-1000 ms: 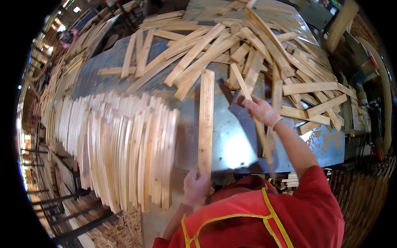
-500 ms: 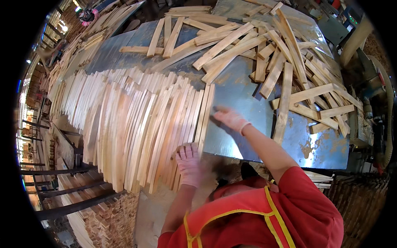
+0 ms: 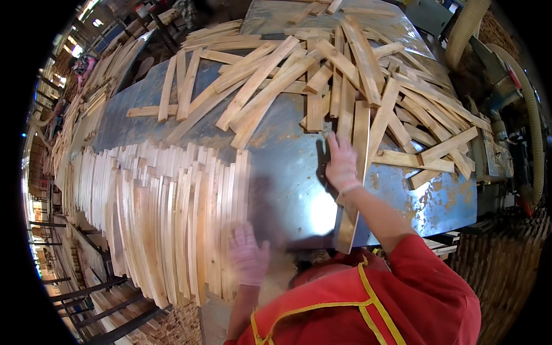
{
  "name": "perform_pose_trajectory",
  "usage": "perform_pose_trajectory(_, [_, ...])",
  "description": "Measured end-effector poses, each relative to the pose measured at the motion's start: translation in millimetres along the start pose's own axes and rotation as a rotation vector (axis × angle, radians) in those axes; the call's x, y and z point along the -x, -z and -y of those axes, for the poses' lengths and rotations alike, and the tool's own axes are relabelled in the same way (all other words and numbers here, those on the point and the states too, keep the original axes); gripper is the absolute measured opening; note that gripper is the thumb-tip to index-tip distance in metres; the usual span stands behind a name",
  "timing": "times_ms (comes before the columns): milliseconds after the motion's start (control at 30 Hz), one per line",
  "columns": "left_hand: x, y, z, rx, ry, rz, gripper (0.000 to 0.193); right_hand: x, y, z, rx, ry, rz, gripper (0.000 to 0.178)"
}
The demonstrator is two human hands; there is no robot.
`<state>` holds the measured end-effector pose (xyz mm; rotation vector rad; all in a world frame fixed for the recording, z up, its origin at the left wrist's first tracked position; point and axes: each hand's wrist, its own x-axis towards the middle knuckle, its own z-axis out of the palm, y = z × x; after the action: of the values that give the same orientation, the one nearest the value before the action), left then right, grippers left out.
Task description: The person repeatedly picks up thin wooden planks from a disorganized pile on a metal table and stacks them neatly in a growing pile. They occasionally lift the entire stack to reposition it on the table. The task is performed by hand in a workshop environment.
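My right hand [image 3: 341,162], in a pale pink glove, reaches over the metal table with its fingers stretched out. It is beside the left edge of a long wooden board [image 3: 359,152]; whether it touches the board I cannot tell. The board's near end lies at the table's front edge. My left hand [image 3: 248,254], also gloved and blurred, has its fingers spread at the right end of a row of wooden slats [image 3: 195,221]. These pale slats stand closely side by side on the left. No slat shows in the left hand's grip.
A jumbled heap of boards [image 3: 345,63] covers the far and right parts of the metal table [image 3: 287,201]. Machinery with a ribbed hose [image 3: 532,115] stands at the right. Stacked lumber [image 3: 178,322] lies below at the left, beside dark metal bars [image 3: 126,319].
The view has swung, shifting the slats left and down. My right hand has moved away from the row toward the heap. A board's near end now reaches the table's front edge.
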<state>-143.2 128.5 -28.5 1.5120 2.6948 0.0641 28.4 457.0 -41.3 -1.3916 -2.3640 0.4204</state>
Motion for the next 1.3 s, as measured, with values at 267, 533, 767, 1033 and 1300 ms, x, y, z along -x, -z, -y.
perform_pose_trajectory(267, [-43, -33, -111, 0.401, -0.232, 0.181, 0.086, 76, 47, -40, -0.202, -0.209, -0.278, 0.064])
perform_pose_trajectory(533, [-4, -13, -59, 0.403, -0.306, 0.183, 0.082, 110, 8, -24, -1.103, -0.763, 0.149, 0.055])
perform_pose_trajectory(767, [24, 18, -27, 0.567, -0.012, 0.482, 0.112, 201, -79, 95, -0.901, -0.633, 0.423, 0.060])
perform_pose_trajectory(1033, [20, -17, 35, 0.914, 0.264, 0.485, 0.097, 99, -60, 107, -0.814, -0.490, 0.572, 0.076])
perform_pose_trajectory(1300, [-64, -20, -17, 0.538, 0.338, 0.344, 0.102, 76, -75, 111, -0.296, 0.085, 0.875, 0.048])
